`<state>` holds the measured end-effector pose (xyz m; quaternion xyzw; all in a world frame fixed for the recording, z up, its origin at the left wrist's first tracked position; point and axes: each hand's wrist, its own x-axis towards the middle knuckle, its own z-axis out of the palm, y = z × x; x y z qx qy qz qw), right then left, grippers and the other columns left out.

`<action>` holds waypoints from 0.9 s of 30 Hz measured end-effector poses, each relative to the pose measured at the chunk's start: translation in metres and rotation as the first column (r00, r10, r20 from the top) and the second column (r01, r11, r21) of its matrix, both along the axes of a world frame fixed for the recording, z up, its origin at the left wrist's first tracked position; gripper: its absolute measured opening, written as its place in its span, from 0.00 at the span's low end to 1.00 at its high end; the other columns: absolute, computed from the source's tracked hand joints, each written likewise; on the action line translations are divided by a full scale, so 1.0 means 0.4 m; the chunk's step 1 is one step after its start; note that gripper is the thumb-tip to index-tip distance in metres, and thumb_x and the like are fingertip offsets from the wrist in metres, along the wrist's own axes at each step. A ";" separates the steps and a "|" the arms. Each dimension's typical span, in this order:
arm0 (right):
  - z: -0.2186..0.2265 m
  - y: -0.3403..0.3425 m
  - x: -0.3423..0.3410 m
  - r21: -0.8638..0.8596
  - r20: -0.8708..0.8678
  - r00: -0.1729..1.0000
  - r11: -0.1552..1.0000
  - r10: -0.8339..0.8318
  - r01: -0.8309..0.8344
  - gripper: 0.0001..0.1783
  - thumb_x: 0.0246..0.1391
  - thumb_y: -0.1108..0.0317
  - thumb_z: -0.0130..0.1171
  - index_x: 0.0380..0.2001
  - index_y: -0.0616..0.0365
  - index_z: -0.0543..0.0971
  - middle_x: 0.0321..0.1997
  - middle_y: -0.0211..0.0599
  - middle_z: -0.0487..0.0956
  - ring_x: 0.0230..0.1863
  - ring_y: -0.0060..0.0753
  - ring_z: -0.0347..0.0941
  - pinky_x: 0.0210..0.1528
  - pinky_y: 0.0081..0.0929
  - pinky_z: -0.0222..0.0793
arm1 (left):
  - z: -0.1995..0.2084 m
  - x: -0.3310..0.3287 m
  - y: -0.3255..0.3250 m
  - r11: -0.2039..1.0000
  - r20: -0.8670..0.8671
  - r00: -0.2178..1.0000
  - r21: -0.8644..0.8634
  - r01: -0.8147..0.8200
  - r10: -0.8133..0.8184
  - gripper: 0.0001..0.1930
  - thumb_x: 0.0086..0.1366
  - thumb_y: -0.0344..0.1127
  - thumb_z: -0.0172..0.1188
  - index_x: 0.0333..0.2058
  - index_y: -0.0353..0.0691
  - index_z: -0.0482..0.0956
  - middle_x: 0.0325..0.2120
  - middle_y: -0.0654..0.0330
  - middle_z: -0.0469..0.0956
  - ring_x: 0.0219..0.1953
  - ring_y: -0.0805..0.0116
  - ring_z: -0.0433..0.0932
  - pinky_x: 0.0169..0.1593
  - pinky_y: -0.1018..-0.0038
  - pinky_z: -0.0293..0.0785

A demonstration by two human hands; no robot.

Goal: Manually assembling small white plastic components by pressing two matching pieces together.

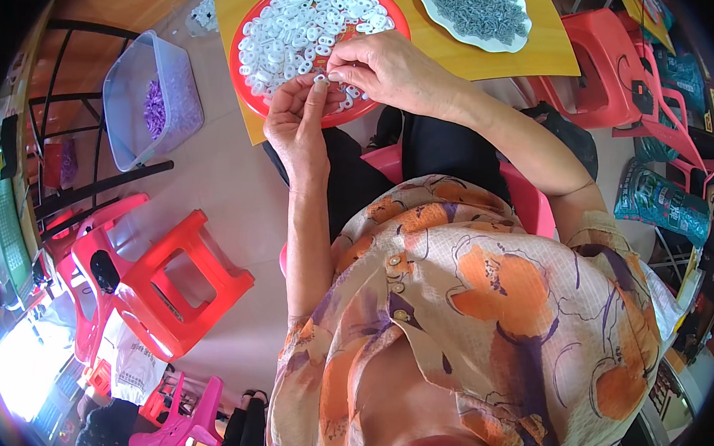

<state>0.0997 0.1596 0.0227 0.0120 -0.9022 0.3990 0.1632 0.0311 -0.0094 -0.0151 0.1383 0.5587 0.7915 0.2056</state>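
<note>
My left hand [299, 125] is over the near edge of a round red tray [400, 15], pinching a small white plastic part [321, 79] between thumb and fingertips. From the right, my right hand [399, 72] meets it, thumb and index finger pressed together just beside that part. Whatever sits in the right fingertips is too small to make out. A heap of white oval plastic parts [299, 27] with holes fills most of the tray. Farther right, a white scalloped plate [499, 46] bears a pile of small grey pieces [478, 10].
The tray and plate stand on a yellow table [539, 50]. On the left are a clear plastic bin [119, 106] with purple pieces and a red stool [177, 286]. Red chairs [599, 70] and a filled teal bag [661, 201] are at the right.
</note>
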 end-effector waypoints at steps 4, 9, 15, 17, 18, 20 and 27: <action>0.001 -0.011 0.005 0.014 -0.068 0.997 0.999 -0.029 0.030 0.08 0.63 0.69 0.63 0.37 0.65 0.82 0.32 0.44 0.84 0.32 0.43 0.81 0.37 0.36 0.75 | 0.006 0.003 -0.001 1.000 0.008 1.000 0.010 0.024 -0.024 0.06 0.70 0.23 0.61 0.44 0.29 0.79 0.34 0.53 0.85 0.33 0.68 0.85 0.42 0.75 0.84; -0.002 -0.043 0.023 -0.112 -0.069 0.991 0.988 -0.111 0.103 0.07 0.60 0.70 0.64 0.34 0.64 0.81 0.28 0.43 0.81 0.30 0.44 0.78 0.34 0.35 0.73 | 0.009 0.012 -0.006 0.999 -0.017 0.999 0.024 0.033 -0.033 0.06 0.70 0.23 0.61 0.44 0.29 0.78 0.35 0.54 0.85 0.33 0.69 0.85 0.41 0.75 0.83; -0.015 -0.060 0.032 -0.132 -0.095 0.987 0.984 -0.130 0.117 0.05 0.59 0.72 0.64 0.33 0.64 0.81 0.28 0.43 0.82 0.30 0.44 0.79 0.35 0.35 0.74 | -0.008 0.027 -0.004 1.000 -0.037 0.999 0.024 0.020 -0.019 0.05 0.70 0.22 0.61 0.43 0.30 0.78 0.35 0.54 0.85 0.33 0.70 0.85 0.42 0.76 0.83; -0.020 -0.059 0.027 -0.130 -0.088 0.987 0.984 -0.134 0.122 0.05 0.60 0.72 0.64 0.33 0.64 0.81 0.28 0.44 0.82 0.30 0.42 0.80 0.35 0.35 0.74 | -0.010 0.025 0.000 1.000 -0.046 0.999 0.027 0.010 -0.009 0.05 0.70 0.22 0.61 0.43 0.30 0.78 0.35 0.54 0.85 0.33 0.71 0.85 0.42 0.77 0.84; -0.022 -0.056 0.025 -0.127 -0.079 0.987 0.984 -0.139 0.128 0.06 0.60 0.72 0.64 0.33 0.65 0.81 0.28 0.44 0.83 0.30 0.41 0.80 0.35 0.34 0.75 | -0.010 0.024 0.001 1.000 -0.048 0.999 0.027 0.012 -0.011 0.05 0.70 0.22 0.61 0.43 0.30 0.78 0.35 0.54 0.85 0.33 0.71 0.85 0.42 0.77 0.84; -0.035 -0.047 0.023 -0.163 -0.042 0.991 0.979 -0.130 0.121 0.07 0.61 0.71 0.64 0.35 0.64 0.82 0.29 0.44 0.83 0.29 0.38 0.81 0.35 0.33 0.75 | -0.010 0.024 0.005 1.000 -0.075 0.997 -0.015 -0.009 0.007 0.05 0.70 0.22 0.61 0.43 0.30 0.78 0.35 0.55 0.85 0.34 0.71 0.85 0.42 0.77 0.84; 0.011 0.066 -0.031 -0.085 0.125 0.988 0.991 -0.088 0.099 0.13 0.64 0.63 0.64 0.45 0.61 0.86 0.34 0.43 0.86 0.32 0.32 0.83 0.38 0.30 0.77 | -0.010 0.000 0.005 1.000 0.012 1.000 0.004 -0.026 0.026 0.06 0.71 0.24 0.62 0.44 0.31 0.78 0.34 0.54 0.85 0.35 0.70 0.86 0.42 0.77 0.83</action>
